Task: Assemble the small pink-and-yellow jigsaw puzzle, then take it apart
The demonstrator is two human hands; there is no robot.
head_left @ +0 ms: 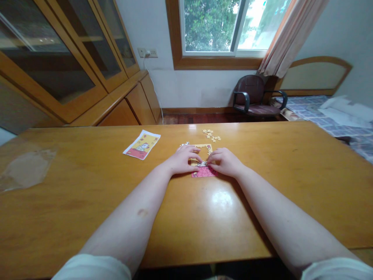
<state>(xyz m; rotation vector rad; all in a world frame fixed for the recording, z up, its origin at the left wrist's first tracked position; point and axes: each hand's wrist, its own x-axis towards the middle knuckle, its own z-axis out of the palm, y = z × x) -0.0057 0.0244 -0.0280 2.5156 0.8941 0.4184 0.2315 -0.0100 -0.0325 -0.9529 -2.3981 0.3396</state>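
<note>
A partly assembled jigsaw puzzle (204, 172) lies on the table between my hands. It has a pink lower part, a white figure above that, and a yellow border around a gap where the wood shows. My left hand (186, 159) rests over its left side, thumb and fingers apart, fingertips touching the pieces near the white figure. From the right, my right hand (223, 161) reaches in with fingers curled and tips close together at a small white puzzle piece (206, 163), partly hidden. Loose yellow puzzle pieces (211, 135) lie beyond the puzzle, and white ones (184, 144) behind my left hand.
A printed picture sheet (142, 145) with a white animal on yellow and red lies left of the puzzle. Clear plastic wrap (27, 169) is at the far left of the wooden table (291, 167). Beyond the table are a cabinet (116, 105), an armchair (253, 95) and a bed (320, 112).
</note>
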